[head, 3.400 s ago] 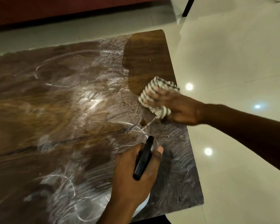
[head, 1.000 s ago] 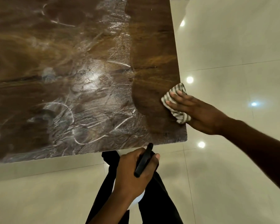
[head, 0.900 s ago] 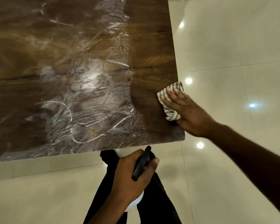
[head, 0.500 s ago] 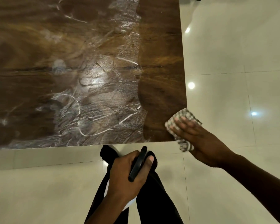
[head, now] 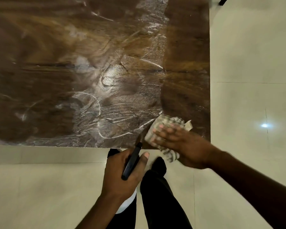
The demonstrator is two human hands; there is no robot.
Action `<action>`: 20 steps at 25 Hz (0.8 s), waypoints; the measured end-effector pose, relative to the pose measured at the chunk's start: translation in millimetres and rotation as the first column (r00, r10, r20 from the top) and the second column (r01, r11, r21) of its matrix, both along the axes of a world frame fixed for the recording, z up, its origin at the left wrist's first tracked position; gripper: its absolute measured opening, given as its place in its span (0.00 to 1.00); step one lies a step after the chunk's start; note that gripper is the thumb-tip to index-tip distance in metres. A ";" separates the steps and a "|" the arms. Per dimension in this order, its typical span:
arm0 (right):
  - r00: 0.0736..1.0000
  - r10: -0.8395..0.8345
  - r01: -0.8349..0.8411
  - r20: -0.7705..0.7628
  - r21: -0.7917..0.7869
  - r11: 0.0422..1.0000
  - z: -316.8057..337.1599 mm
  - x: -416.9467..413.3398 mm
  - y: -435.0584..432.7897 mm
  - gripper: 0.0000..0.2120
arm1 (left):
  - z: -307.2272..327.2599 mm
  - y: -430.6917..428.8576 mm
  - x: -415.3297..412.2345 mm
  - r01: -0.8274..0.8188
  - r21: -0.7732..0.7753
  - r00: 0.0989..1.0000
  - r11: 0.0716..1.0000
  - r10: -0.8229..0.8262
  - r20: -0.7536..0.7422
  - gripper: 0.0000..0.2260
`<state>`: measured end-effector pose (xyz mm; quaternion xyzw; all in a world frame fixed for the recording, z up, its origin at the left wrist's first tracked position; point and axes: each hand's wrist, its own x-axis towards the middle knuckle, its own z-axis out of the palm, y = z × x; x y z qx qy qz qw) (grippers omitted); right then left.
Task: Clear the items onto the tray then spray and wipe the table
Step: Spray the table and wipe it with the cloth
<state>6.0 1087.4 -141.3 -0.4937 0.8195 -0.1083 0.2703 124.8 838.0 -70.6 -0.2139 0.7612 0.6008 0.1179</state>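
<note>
The dark wooden table (head: 73,80) fills the upper part of the head view, smeared with whitish spray streaks; a strip along its right side looks wiped. My right hand (head: 180,144) presses a striped cloth (head: 168,124) flat on the table's near right corner, part of the cloth hanging over the near edge. My left hand (head: 122,176) hovers off the table below its near edge, gripping a spray bottle (head: 130,162) by its black trigger head; the white body shows under my wrist. No tray is in view.
Glossy cream floor tiles (head: 254,63) surround the table on the right and near side, with light reflections. My legs in black trousers (head: 157,195) stand just below the near edge. A dark leg of some furniture (head: 223,0) shows at the top right.
My right hand has slid the cloth down the right side of the table, then leftward along the near edge. My left hand keeps the spray bottle, now off the table.
</note>
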 end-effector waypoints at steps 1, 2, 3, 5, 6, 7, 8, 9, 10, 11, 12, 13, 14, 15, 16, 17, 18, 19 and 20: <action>0.995 -0.097 0.096 -0.037 -0.021 0.995 -1.6 -16.9 6.6 0.41 | -1.1 -3.7 -1.4 -0.007 0.024 1.000 1.000 0.007 -0.008 0.23; 0.972 -0.232 0.230 -0.045 -0.056 0.972 -1.8 -30.6 4.3 0.40 | -0.3 -7.6 -4.2 -0.010 0.046 1.000 0.999 0.011 -0.014 0.21; 0.921 -0.389 0.385 -0.032 -0.078 0.919 -2.7 -38.1 -8.4 0.39 | -0.4 -11.8 -7.4 -0.004 0.067 1.000 0.998 0.005 -0.016 0.19; 0.781 -0.624 0.621 -0.039 -0.064 0.781 -4.5 -33.9 -56.8 0.41 | 2.9 -19.1 -16.5 0.018 0.073 1.000 0.997 -0.017 -0.014 0.14; 0.768 -0.636 0.633 -0.069 -0.067 0.771 -6.2 -22.8 -80.8 0.43 | 4.5 -22.0 -21.1 0.022 0.067 1.000 0.998 -0.021 -0.014 0.14; 0.818 -0.570 0.566 -0.079 -0.073 0.821 -8.0 -8.8 -100.4 0.45 | 3.5 -25.8 -25.2 0.027 0.058 0.999 0.998 -0.026 -0.024 0.14; 0.892 -0.448 0.443 -0.062 -0.078 0.893 -9.4 7.6 -111.7 0.44 | 3.9 -28.6 -29.1 0.026 0.048 0.999 0.998 -0.024 -0.029 0.15; 0.955 -0.296 0.291 -0.037 -0.092 0.952 -9.2 21.5 -114.8 0.42 | 5.5 -31.0 -32.4 0.020 0.037 0.999 0.999 -0.019 -0.030 0.15; 0.990 -0.140 0.136 -0.031 -0.106 0.985 -7.5 25.9 -109.4 0.39 | 6.7 -35.1 -35.1 0.009 0.019 1.000 1.000 -0.009 -0.029 0.15; 1.000 -0.007 0.004 -0.026 -0.109 0.994 -4.4 19.2 -97.0 0.39 | 7.0 -38.6 -36.4 -0.001 0.014 1.000 1.000 0.001 -0.023 0.17; 0.997 0.073 -0.076 -0.031 -0.094 0.993 -3.6 5.6 -80.0 0.39 | 6.7 -43.7 -37.9 -0.006 0.016 1.000 1.000 0.006 -0.002 0.20; 0.996 0.079 -0.081 -0.036 -0.056 0.995 -4.8 -9.5 -61.8 0.39 | 6.4 -49.2 -40.4 -0.006 0.017 1.000 1.000 0.006 0.026 0.24; 0.999 0.022 -0.023 -0.044 -0.014 1.000 -6.1 -26.1 -43.9 0.40 | 5.7 -54.5 -42.6 -0.011 0.019 0.998 1.000 0.009 0.063 0.27; 0.994 -0.081 0.081 -0.074 0.006 0.997 -7.9 -43.9 -27.5 0.41 | 4.9 -59.1 -44.6 -0.020 0.040 0.995 0.999 0.016 0.098 0.29; 0.972 -0.211 0.212 -0.105 -0.001 0.977 -8.5 -61.8 -16.5 0.42 | 4.5 -63.0 -47.1 -0.027 0.066 0.992 0.997 0.019 0.124 0.28; 0.923 -0.371 0.370 -0.103 -0.027 0.929 -8.4 -76.0 -15.3 0.41 | 7.1 -65.7 -51.1 -0.026 0.086 0.991 0.996 0.014 0.134 0.26; 0.840 -0.536 0.534 -0.080 -0.047 0.844 -8.7 -84.4 -26.8 0.40 | 10.2 -67.3 -55.2 -0.017 0.090 0.991 0.996 0.005 0.133 0.23; 0.746 -0.663 0.661 -0.066 -0.048 0.748 -8.6 -88.2 -49.9 0.39 | 11.9 -69.0 -59.2 -0.006 0.096 0.993 0.995 -0.006 0.122 0.20; 0.682 -0.728 0.727 -0.069 -0.044 0.685 -7.8 -86.6 -77.7 0.39 | 13.0 -69.9 -63.7 0.004 0.094 0.995 0.996 -0.014 0.102 0.19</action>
